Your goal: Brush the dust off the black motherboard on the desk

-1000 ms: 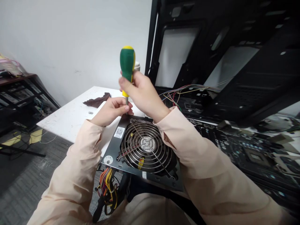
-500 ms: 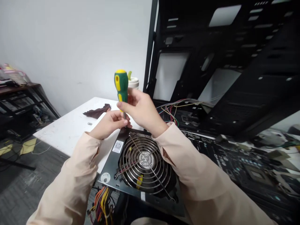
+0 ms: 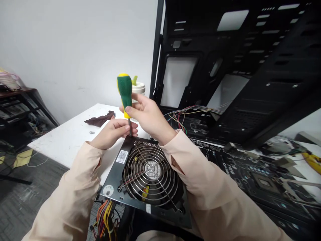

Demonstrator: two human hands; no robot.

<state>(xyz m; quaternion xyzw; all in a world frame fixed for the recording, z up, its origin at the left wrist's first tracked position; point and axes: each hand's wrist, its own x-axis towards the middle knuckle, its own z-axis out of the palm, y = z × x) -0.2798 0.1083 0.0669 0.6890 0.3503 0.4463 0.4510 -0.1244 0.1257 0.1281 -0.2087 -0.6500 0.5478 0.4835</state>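
Observation:
A green-and-yellow screwdriver [image 3: 124, 88] stands nearly upright, its tip at the far left corner of a computer power supply [image 3: 112, 175]. My right hand [image 3: 146, 115] is closed round the lower part of the handle. Lower down, the thumb and fingers of my left hand [image 3: 112, 132] pinch around the metal shaft. The power supply's round wire fan grille [image 3: 150, 174] faces up, with a QR label beside it. The screw under the tip, if any, is too small to make out.
A white table [image 3: 62, 137] carries a dark crumpled cloth [image 3: 100, 118], a small metal cylinder [image 3: 92, 132] and a lidded cup [image 3: 138, 88]. An open black computer case [image 3: 183, 47] rises at right, near a motherboard [image 3: 233, 167]. Coloured cables [image 3: 106, 214] hang from the power supply.
The screwdriver handle has turned, so its yellow patch now faces more to the left. My view has shifted slightly right. Both hands keep their places on the screwdriver.

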